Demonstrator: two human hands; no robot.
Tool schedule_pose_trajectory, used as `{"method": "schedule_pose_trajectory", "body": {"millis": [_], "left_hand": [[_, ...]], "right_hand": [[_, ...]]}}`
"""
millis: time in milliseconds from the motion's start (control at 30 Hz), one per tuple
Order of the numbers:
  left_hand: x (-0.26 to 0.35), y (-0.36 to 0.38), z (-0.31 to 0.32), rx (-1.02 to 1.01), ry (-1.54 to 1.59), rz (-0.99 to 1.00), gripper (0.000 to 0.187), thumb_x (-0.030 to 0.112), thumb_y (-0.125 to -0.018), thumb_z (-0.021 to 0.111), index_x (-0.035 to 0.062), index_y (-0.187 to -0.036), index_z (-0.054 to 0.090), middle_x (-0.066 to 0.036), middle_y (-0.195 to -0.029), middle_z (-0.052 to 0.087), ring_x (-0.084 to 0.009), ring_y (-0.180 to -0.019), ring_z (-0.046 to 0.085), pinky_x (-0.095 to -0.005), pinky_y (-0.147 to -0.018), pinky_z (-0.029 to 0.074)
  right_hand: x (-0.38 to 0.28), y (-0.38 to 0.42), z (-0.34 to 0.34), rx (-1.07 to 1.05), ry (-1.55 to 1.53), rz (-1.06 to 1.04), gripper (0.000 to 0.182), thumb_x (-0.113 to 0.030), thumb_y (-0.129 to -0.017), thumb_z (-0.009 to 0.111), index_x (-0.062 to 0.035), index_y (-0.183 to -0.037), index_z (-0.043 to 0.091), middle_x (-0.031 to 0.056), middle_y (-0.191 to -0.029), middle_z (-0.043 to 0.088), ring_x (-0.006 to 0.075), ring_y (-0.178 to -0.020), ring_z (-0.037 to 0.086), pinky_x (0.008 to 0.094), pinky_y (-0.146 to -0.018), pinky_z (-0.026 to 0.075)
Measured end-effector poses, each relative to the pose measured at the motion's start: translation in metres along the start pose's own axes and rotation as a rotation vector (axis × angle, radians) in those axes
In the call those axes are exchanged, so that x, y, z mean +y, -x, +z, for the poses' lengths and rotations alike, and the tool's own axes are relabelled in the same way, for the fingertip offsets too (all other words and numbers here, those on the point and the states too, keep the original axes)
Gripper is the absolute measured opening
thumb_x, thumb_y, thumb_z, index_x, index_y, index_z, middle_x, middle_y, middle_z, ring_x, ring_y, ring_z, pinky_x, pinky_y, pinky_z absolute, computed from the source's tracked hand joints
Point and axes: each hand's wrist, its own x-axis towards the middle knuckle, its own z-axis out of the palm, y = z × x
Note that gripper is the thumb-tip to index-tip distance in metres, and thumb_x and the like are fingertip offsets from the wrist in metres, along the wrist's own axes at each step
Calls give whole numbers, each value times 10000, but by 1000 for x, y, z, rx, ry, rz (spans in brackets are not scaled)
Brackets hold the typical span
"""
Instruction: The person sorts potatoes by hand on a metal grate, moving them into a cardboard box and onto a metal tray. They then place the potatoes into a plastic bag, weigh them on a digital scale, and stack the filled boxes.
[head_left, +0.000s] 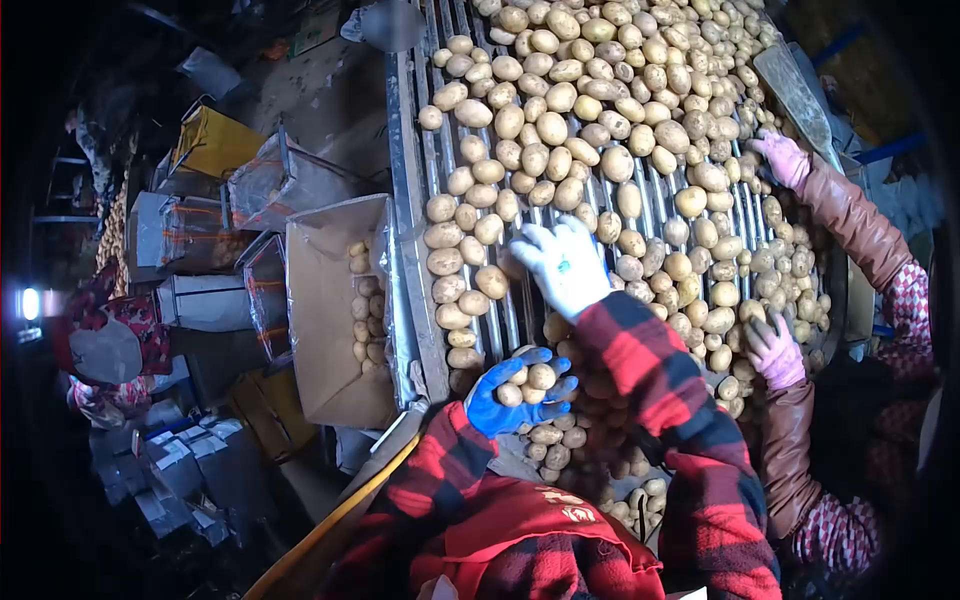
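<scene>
Many potatoes (pixel 617 164) lie on a conveyor of metal rollers (pixel 515 310). My left hand (pixel 515 395), in a blue glove, is palm up near the conveyor's lower left corner, its fingers curled round several small potatoes (pixel 540 376). Over the rollers reaches my right hand (pixel 565 262), in a white glove, back facing up. Its fingers are bent down beside potatoes; whether they grip one is hidden. Below the hands, more potatoes (pixel 553 445) lie close to my body.
A cardboard box (pixel 335 300) with potatoes stands left of the conveyor's metal edge (pixel 412 200). At the right, a co-worker's pink-gloved hands (pixel 783 160) touch the potatoes. Another person (pixel 105 350) is at far left, near stacked boxes (pixel 190 465).
</scene>
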Motion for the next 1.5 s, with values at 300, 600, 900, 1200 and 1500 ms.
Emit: {"method": "schedule_pose_trajectory", "body": {"millis": [300,600,900,1200,1500], "left_hand": [[-13,63,-5,118,-42,-25,482,389,-1027,401,177,-1459,432,-106,-1524,389,-355,-1415,358,-535,-1108,361],[-38,102,-59,121,-208,166,254,319,-981,501,172,-1131,645,-47,-1063,615,-215,-1034,571,-473,-995,443],[-20,89,-5,43,-7,-22,461,364,-1022,444,156,-1433,453,-90,-1504,423,-356,-1411,367,-555,-1131,337],[-44,47,17,278,-262,-356,459,355,-997,495,127,-1395,482,-149,-1490,421,-383,-1377,403,-592,-1103,373],[-124,43,40,239,-555,-707,411,254,-1000,512,18,-1337,517,-167,-1185,563,-388,-1230,521,-595,-1023,471]], "right_hand": [[-62,70,-13,-16,-23,136,490,-110,-801,598,-75,-1287,556,123,-1246,579,302,-1076,559,527,-1073,349],[-99,-79,55,-268,413,210,399,-204,-823,618,-110,-1210,611,83,-1105,621,247,-1016,604,430,-898,416],[-89,22,-9,216,-305,142,417,-126,-770,659,-104,-1186,637,164,-1096,603,376,-969,578,470,-882,457],[-143,284,-86,354,-1580,1143,318,-243,-913,675,10,-1104,664,74,-987,650,165,-961,620,305,-814,532],[-230,388,-56,787,-1705,1142,324,-197,-981,583,34,-1207,612,82,-1125,655,158,-1021,617,303,-940,490]]}}
